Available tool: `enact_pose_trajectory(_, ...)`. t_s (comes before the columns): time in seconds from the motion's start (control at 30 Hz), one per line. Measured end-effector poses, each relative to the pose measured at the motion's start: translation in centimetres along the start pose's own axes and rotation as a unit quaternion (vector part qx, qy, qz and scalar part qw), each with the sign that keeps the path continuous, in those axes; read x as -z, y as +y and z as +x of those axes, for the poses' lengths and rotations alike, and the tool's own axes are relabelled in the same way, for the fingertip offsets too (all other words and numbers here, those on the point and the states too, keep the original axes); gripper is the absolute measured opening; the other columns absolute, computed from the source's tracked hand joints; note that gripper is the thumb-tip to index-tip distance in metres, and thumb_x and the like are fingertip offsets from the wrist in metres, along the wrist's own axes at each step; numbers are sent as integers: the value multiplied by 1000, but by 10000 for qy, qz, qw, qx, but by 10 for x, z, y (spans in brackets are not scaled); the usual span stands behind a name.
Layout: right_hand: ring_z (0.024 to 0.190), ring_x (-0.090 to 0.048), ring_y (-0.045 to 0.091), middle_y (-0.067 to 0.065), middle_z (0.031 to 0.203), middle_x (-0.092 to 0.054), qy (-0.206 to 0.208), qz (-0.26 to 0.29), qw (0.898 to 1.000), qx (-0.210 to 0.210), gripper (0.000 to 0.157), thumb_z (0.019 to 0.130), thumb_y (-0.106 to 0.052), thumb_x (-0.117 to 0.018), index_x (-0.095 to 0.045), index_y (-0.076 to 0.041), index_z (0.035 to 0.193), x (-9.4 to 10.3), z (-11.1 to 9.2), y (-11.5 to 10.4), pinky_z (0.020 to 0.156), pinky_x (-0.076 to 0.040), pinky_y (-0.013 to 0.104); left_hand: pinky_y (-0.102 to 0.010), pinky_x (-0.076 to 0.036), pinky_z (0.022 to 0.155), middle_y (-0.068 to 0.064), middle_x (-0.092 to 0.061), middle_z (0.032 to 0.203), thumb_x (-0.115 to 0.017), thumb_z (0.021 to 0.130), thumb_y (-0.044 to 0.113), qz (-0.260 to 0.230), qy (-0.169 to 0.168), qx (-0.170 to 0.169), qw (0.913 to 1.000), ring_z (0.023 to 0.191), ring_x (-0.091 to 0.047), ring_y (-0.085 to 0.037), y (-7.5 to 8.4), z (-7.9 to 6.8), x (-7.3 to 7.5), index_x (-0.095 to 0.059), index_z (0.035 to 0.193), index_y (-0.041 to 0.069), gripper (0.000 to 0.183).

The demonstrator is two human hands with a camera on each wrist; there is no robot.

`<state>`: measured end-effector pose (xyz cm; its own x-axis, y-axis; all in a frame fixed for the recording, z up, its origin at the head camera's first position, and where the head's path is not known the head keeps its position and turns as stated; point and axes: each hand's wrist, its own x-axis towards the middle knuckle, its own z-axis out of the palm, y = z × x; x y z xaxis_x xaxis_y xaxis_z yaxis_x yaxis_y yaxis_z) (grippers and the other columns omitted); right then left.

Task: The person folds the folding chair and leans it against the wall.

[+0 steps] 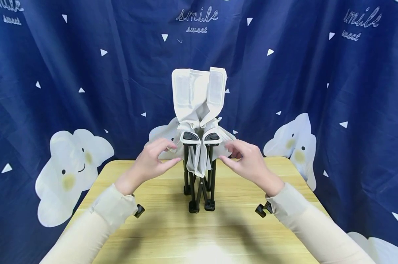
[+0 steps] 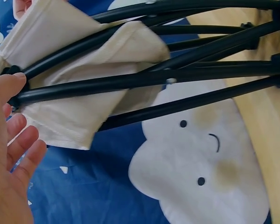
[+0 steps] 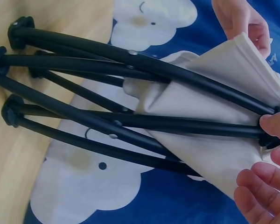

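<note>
A small folding chair (image 1: 190,91) with white fabric and black tube legs stands upright and folded on the table. Its backrest fabric bunches at the top, over two black corner caps. To its left, my left hand (image 1: 155,158) has its thumb and fingers spread apart, the thumb tip close to a leg tube. On the opposite side my right hand (image 1: 248,161) mirrors it, fingers loosely bent. Both wrist views show a thumb right at the black joint under the seat, other fingers off the tubes. Crossed legs (image 3: 144,120) and hanging seat fabric (image 2: 70,119) fill those views.
The light wood table (image 1: 159,234) carries the chair toward its far edge. Behind and around hangs a dark blue curtain (image 1: 126,73) printed with white clouds and triangles. Black camera mounts (image 1: 139,211) show at the sleeve cuffs.
</note>
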<state>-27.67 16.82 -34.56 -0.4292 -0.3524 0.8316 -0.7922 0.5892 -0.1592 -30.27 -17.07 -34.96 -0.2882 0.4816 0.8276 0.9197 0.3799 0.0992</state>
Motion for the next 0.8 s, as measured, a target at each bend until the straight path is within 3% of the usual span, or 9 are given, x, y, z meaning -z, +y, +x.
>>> enact_pose_trajectory(0.53,60,-69,17,4,77,-68,-219,52,9992,-336,29,77,-9,-94,-73,-6,96,-20,-37,6,55,-59,31,-36,-61,79,-6,-75,103,-92,78,8,-34,-522,381,9979,92,-70,-21,-1,-44,-30,-72,105,7,34)
enact_pose_trajectory(0.8,57,-66,16,5,73,-68,-324,40,9985,-440,29,77,-10,-95,-74,-4,95,-30,-53,8,54,-58,28,-37,-62,80,-4,-76,100,-93,81,12,-18,-739,613,9954,91,-71,-20,-1,-59,-43,-72,103,8,31)
